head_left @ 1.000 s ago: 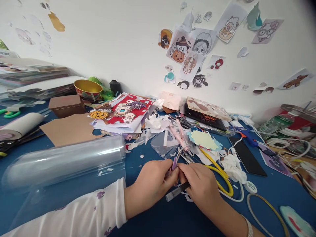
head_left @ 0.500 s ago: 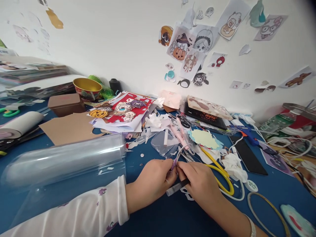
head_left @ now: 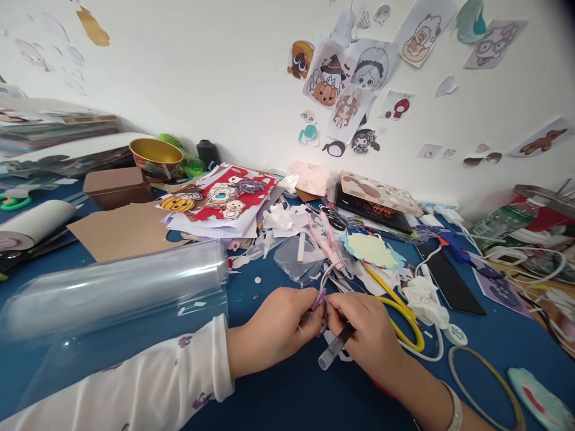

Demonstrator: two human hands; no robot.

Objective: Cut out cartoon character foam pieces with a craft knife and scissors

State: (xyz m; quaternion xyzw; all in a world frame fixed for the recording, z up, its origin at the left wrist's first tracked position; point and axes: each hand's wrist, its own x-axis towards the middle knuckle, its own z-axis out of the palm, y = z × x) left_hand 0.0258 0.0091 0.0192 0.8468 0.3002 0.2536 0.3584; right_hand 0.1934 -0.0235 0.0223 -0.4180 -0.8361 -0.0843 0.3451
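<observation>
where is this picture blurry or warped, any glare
Head view: the wide lens bows the foot of the wall; the top right corner darkens; the clear plastic roll at left looks smeared, with pale glare streaks; the left hand pinching a purple scrap and the right hand holding a pen are fairly sharp.

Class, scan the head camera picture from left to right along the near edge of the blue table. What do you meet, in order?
Clear film roll → left hand, fingers pinching a small purple piece → right hand, gripping a pen → thin ring.
</observation>
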